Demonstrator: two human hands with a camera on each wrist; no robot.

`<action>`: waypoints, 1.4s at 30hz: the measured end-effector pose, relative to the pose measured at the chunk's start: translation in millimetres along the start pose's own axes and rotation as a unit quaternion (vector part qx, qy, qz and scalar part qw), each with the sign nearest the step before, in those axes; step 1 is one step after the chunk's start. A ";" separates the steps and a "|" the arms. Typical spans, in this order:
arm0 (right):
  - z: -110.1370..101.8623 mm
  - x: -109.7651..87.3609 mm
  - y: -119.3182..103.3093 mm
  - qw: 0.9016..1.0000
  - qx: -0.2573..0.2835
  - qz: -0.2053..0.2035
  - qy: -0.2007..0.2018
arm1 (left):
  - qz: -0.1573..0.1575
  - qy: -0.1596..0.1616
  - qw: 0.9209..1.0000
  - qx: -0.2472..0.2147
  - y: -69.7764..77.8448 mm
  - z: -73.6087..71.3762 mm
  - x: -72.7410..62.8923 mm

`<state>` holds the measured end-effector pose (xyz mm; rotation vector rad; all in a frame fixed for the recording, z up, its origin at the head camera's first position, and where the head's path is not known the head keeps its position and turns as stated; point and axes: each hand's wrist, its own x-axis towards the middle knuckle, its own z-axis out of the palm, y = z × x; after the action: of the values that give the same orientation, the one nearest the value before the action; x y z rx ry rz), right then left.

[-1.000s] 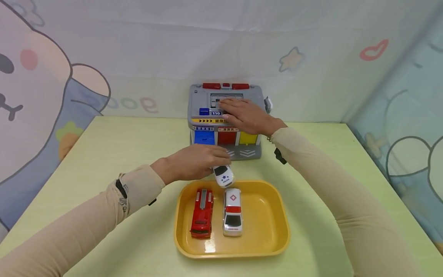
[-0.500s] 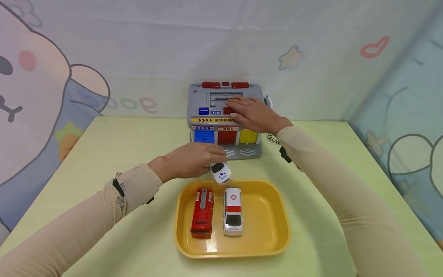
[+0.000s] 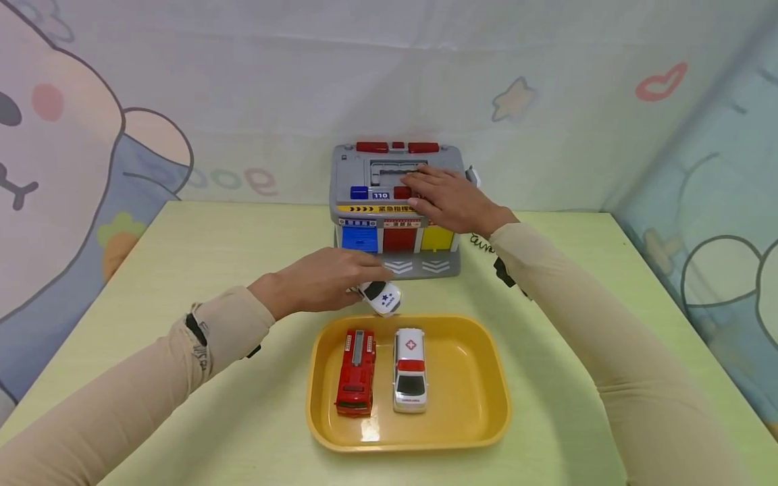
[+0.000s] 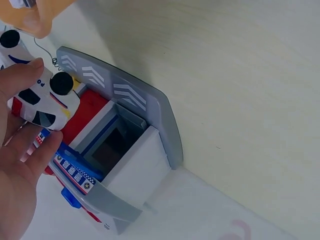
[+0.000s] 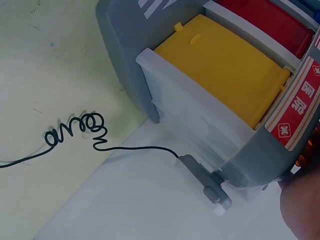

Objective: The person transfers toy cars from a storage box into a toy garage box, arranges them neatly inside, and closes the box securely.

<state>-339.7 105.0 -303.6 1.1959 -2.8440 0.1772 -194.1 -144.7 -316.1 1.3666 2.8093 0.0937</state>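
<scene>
My left hand pinches a white toy police car between thumb and fingers, above the table in front of a grey toy garage. In the left wrist view the car's black wheels and side windows show. The garage's blue door is swung up there, with a dark bay behind it. My right hand rests on the garage roof, its fingers lying near a red button. Red and yellow doors are down.
A yellow tray in front holds a red toy fire truck and a white toy ambulance. A coiled black cord runs from a grey handset on the garage's side. A printed cloth hangs behind.
My left hand has drifted a little left and back with the police car, whose nose has turned more to the right. My right hand has slid slightly right on the roof.
</scene>
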 end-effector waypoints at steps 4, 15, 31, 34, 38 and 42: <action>-0.3 -0.8 1.0 1.000 -0.005 0.002 0.005 | 0.011 -0.001 1.000 0.018 0.5 1.3 0.1; 1.4 -2.9 -1.5 1.000 -0.007 0.006 0.013 | 0.035 -0.006 0.997 0.068 1.7 8.6 1.3; -0.2 -5.4 -6.7 1.000 -0.006 0.010 0.017 | 0.060 -0.030 0.990 0.126 -5.2 16.4 -8.6; 0.4 -5.8 -7.2 1.000 -0.005 0.014 0.016 | 0.066 -0.042 0.989 0.126 -6.7 18.7 -8.0; 1.3 -6.3 -7.3 1.000 -0.006 0.016 0.016 | 0.071 -0.045 0.989 0.119 -7.5 19.8 -6.7; 1.5 -6.8 -7.3 1.000 -0.007 0.018 0.019 | 0.087 -0.042 0.985 0.145 -8.5 21.3 -4.7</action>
<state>-329.7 104.6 -305.1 1.1267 -2.8297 0.1790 -197.0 -152.6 -338.0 1.6269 2.7096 -0.3761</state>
